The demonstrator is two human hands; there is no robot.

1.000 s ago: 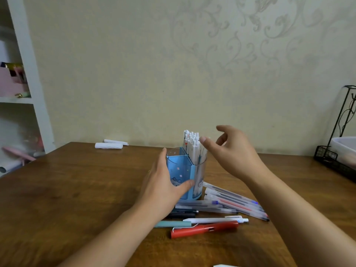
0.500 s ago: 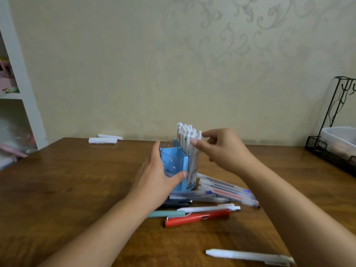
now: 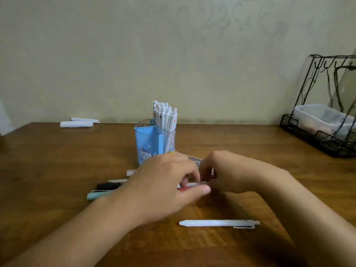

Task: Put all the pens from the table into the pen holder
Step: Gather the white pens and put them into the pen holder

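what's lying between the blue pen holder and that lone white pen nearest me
In the head view, both hands, left hand and right hand, over the pile of pens.

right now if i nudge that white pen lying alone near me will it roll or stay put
The white pen would probably roll only a little: its clip sticks out at one side and should catch on the table. It looks rigid and light, so it would likely slide easily on the smooth wood. Nothing touches it, so it should move alone.
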